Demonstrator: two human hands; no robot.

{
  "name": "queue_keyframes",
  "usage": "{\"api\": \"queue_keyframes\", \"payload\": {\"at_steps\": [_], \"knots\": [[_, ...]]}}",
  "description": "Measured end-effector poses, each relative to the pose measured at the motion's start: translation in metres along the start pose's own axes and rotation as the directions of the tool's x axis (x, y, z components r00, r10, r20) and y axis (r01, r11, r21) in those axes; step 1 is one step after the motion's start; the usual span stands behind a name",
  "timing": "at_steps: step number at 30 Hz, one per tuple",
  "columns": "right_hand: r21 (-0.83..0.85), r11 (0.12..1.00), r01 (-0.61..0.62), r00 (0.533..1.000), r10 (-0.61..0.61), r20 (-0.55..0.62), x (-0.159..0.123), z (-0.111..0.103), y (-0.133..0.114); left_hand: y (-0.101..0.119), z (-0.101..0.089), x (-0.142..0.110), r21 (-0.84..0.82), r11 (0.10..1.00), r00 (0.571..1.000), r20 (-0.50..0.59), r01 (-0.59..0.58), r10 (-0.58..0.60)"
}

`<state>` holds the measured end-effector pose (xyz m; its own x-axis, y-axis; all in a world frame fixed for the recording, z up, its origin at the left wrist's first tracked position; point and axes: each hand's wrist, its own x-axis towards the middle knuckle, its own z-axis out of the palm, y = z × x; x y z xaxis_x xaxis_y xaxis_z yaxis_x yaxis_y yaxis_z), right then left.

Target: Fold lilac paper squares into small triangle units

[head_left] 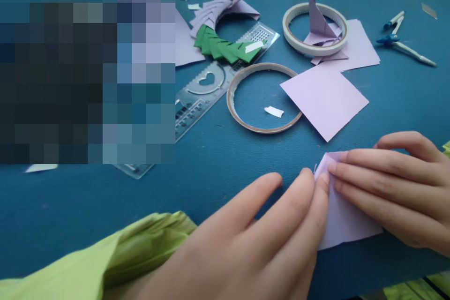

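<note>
Here's the lilac sheet (351, 225), lying close to the near edge of the worktop (190, 190). The left hand (267, 239) has fingertips on its left edge; the right hand (404, 183) lays its fingers across the top. Is either one pinching it? Can't tell, the undersides of both are hidden. Farther from that near edge, a loose square (325, 103), one corner overlapping a thin ring (231, 98), with a white scrap (274, 112) inside the ring. Beyond, a tape roll (297, 46) with a folded piece (317, 21) standing up in it, compasses (388, 40) off to the right. And over left, a clear ruler (207, 89), a purple-and-green paper wreath (218, 49) lying across it.
</note>
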<state>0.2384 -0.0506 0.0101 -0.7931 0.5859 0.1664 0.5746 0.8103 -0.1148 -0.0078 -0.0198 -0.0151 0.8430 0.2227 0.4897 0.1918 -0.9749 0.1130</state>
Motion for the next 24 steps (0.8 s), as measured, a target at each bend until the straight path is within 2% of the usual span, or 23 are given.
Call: {"api": "queue_keyframes", "payload": {"at_steps": [5, 10, 24], "knots": [[0.000, 1.000, -0.008, 1.000, 0.008, -0.024, 0.0007, 0.0045, 0.0048, 0.0025, -0.0025, -0.0024, 0.007, 0.999, 0.999, 0.019, 0.033, -0.033], [0.012, 0.999, -0.041, 0.998, 0.041, -0.052, 0.0012, 0.0062, 0.0012, 0.0013, -0.0052, -0.0026, 0.022, 1.000, 1.000, 0.023, 0.012, -0.012], [-0.002, 1.000, -0.026, 0.999, 0.026, -0.022, 0.0062, 0.0050, 0.0010, 0.0019, -0.0027, 0.0011, 0.011, 1.000, 0.999, 0.044, 0.013, -0.013]]}}
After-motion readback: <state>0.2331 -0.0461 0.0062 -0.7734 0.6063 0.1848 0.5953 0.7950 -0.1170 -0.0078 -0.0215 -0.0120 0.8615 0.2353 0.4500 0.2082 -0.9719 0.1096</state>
